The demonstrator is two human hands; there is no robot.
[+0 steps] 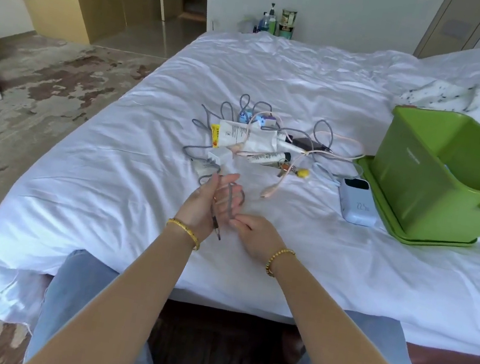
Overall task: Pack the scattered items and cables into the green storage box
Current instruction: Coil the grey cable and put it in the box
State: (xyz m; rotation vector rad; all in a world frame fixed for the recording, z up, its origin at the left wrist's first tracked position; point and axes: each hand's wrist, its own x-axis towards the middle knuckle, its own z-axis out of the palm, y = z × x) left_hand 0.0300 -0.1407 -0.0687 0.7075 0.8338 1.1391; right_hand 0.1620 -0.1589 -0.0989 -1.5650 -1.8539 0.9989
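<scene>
From the head camera, one green storage box (440,182) sits tilted on its one green lid (384,214) at the right of the white bed (133,212), open and well apart from the hands. Just beside the lid lies one pale blue power bank (357,205). The scattered pile mid-bed holds two cables, a grey cable (229,199) and a pink cable (295,162), two tubes (248,139), one black adapter (306,144), one white charger (219,157) and a bunch of keys (289,168).

Bare sheet lies between the pile and the bed's near edge, and leftward to the side edge.

The left hand (206,205) stands palm inward, fingers straight, the grey cable looped round them. The right hand (255,234) pinches the cable at its fingertips.
</scene>
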